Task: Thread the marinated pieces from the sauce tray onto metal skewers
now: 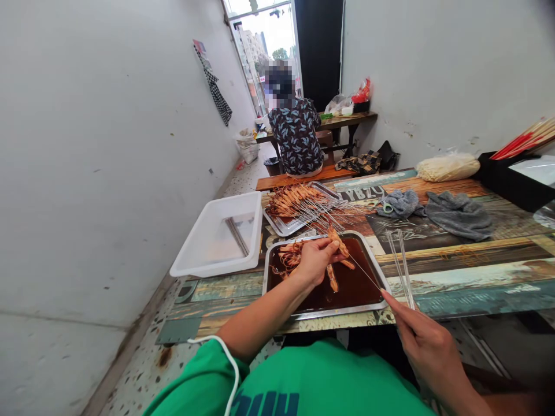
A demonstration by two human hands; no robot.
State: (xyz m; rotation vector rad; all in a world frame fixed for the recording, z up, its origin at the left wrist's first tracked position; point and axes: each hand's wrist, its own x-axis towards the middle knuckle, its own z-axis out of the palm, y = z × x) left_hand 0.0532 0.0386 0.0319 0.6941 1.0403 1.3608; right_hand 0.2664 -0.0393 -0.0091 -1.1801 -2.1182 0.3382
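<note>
Above the near metal tray (332, 313), my left hand (314, 263) pinches an orange-brown shrimp (339, 241). A thin metal skewer (365, 274) runs from the shrimp down to my right hand (427, 338), whose thumb and fingers are closed on its lower end. How deep the skewer sits in the shrimp is hard to see. Dark brown liquid fills the tray, with more shrimp (289, 254) heaped at its left, partly behind my left hand. One loose shrimp (332, 278) lies below my fingers. Several bare skewers (404, 271) rest on the table right of the tray.
Behind the near tray stands a second tray (284, 230) piled with skewered shrimp (288, 202). A white plastic bin (208, 231) is at the left. Grey cloths (457, 215), scissors (385, 205) and a black box (515, 182) lie right. A person (297, 136) sits beyond the table.
</note>
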